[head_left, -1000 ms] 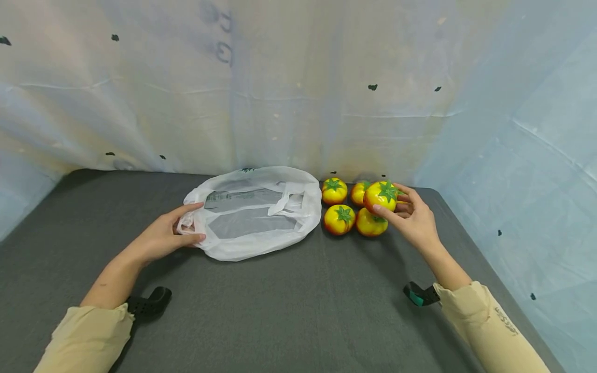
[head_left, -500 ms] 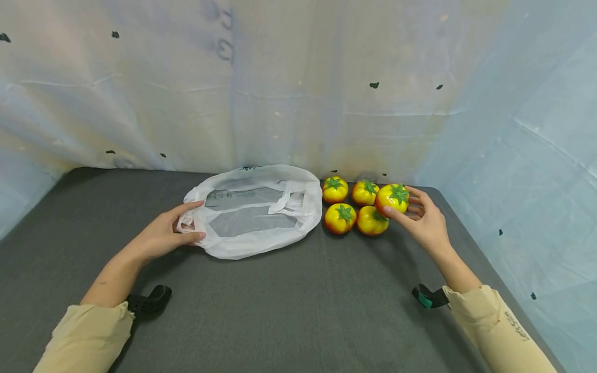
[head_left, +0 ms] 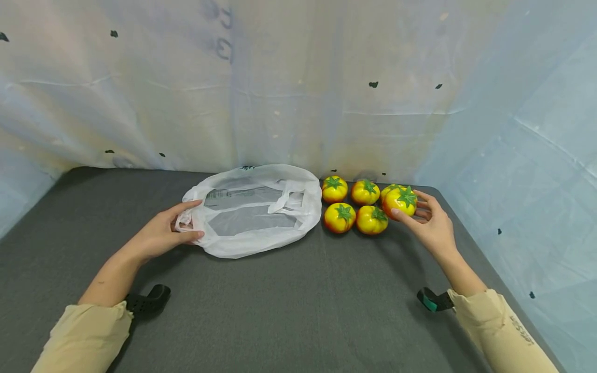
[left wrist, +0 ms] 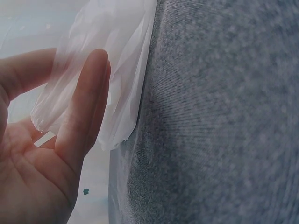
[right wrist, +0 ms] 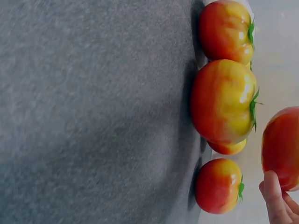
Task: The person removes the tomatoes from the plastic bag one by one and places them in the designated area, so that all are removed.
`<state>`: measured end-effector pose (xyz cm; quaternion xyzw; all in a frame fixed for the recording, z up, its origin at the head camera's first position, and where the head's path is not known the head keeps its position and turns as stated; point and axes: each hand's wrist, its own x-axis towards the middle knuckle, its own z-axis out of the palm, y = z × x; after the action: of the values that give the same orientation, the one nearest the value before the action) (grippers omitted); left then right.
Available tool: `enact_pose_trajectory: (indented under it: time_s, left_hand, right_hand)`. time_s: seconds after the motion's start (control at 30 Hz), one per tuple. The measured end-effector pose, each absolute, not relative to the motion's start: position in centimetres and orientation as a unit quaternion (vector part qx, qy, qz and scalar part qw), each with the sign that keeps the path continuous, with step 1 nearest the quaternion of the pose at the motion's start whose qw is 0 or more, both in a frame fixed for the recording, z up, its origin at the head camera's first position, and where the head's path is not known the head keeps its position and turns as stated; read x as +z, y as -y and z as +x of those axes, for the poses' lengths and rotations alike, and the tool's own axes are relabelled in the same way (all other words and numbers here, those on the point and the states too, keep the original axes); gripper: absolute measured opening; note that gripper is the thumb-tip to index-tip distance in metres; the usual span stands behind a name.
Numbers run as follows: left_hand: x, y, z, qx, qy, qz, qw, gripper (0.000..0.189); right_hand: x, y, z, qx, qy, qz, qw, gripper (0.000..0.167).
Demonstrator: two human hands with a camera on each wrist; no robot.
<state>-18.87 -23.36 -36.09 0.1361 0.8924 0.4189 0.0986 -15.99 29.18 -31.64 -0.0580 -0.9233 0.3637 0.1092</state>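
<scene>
In the head view my left hand [head_left: 160, 233] holds the left end of a white plastic bag [head_left: 261, 248], thumb on the near side and forefinger on the far side. The bag lies with its mouth wide and rim turned outward; a strap [head_left: 283, 199] hangs in the opening. Thin film [left wrist: 114, 51] passes between the fingers in the left wrist view. My right hand [head_left: 434, 225] grips a yellow-red tomato [head_left: 400, 202] with a green star-shaped top. In the right wrist view this held tomato [right wrist: 282, 144] is raised off the table, thumb against its side.
Several similar tomatoes stand in two rows right of the bag: a front-left one [head_left: 339, 218], a front-right one [head_left: 371, 220] and back ones [head_left: 334, 189]. Another [head_left: 389, 189] peeks out behind the held one. A sheet-covered wall [head_left: 280, 103] rises behind the dark table [head_left: 289, 311].
My right hand has moved rightward with its tomato, away from the front-right tomato. Another tomato has come into view behind the held one. My left hand and the bag have stayed put.
</scene>
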Motion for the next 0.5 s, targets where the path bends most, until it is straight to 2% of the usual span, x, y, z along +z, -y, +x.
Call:
enact_pose_trajectory:
  time_s: [0.5]
  left_hand:
    - [-36.3, 23.4, -18.8, 0.422, -0.892, 0.125, 0.100, 0.077]
  right_hand:
    - [-32.9, -30.7, -15.0, 0.329, 0.935, -0.099, 0.090, 0.085]
